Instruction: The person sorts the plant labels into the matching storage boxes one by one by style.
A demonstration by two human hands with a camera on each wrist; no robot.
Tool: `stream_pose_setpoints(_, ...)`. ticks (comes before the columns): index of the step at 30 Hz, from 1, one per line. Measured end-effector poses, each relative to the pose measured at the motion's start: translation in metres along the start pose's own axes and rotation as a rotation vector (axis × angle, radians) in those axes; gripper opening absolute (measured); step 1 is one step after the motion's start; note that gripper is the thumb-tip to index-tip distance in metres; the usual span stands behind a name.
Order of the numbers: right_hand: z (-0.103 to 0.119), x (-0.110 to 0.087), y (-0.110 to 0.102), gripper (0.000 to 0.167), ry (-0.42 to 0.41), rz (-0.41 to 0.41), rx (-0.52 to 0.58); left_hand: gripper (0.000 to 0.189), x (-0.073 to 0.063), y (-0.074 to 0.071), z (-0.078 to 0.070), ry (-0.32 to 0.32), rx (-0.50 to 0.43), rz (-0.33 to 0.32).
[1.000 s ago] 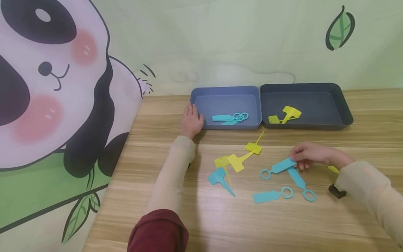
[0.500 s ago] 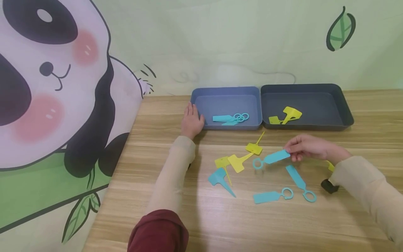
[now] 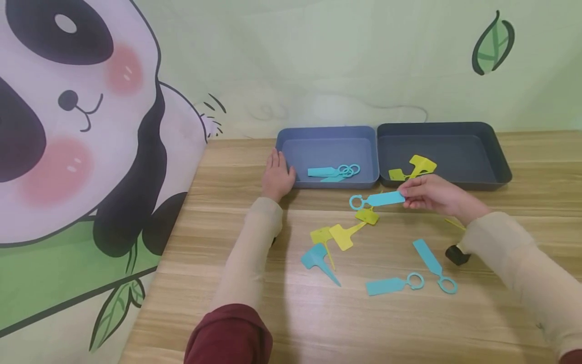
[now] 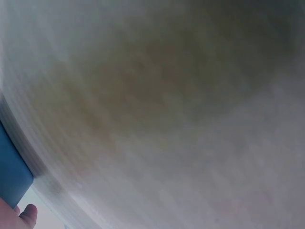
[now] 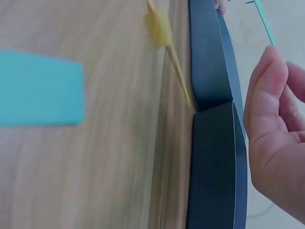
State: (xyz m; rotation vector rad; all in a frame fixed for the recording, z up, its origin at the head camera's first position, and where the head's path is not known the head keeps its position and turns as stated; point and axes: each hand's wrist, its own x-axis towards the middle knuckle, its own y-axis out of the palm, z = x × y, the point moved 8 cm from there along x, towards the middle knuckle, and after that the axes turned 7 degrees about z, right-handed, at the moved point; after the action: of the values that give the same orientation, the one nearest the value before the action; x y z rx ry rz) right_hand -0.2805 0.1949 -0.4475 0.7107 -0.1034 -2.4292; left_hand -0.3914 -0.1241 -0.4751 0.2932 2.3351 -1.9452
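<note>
In the head view my right hand [image 3: 438, 196] pinches the flat end of a turquoise ring tag [image 3: 384, 199], raised in front of the trays with its ring pointing left. My left hand [image 3: 278, 177] rests with straight fingers against the left side of the blue tray [image 3: 327, 132]. Inside that tray lie several turquoise ring tags [image 3: 321, 172]. The dark grey tray [image 3: 459, 151] beside it holds yellow T-shaped tags [image 3: 423, 164]. In the right wrist view, the thumb and fingers [image 5: 267, 90] grip the edge of the turquoise tag [image 5: 263, 21].
On the wooden table [image 3: 345, 328] lie two turquoise ring tags, one flat [image 3: 386, 286] and one slanted [image 3: 428, 257]. Left of them are a turquoise T-shaped tag [image 3: 317, 257] and several yellow T-shaped tags [image 3: 344, 236]. A panda-print cloth [image 3: 318, 65] hangs behind.
My right hand has lifted the turquoise ring tag off the table and carried it up and left toward the trays. The left hand has stayed in place.
</note>
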Motion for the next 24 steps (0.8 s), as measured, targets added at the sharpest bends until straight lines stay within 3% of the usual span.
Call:
stream_pose_setpoints(12, 0.021, 0.023, 0.007, 0.009, -0.069, -0.078, 0.184, 0.063, 0.002, 0.001, 0.0, -0.007, -0.013, 0.024)
stream_pose_setpoints(14, 0.024, 0.028, 0.008, 0.008, -0.074, -0.105, 0.19, 0.065, 0.01, 0.008, 0.005, -0.003, -0.005, 0.013)
stream_pose_setpoints(17, 0.027, 0.034, 0.008, 0.005, -0.08, -0.138, 0.192, 0.065, 0.011, 0.01, 0.006, -0.009, -0.008, 0.033)
stream_pose_setpoints(24, 0.033, 0.047, 0.008, 0.016, -0.081, -0.21, 0.146, 0.063, -0.001, -0.001, -0.001, 0.0, -0.005, 0.029)
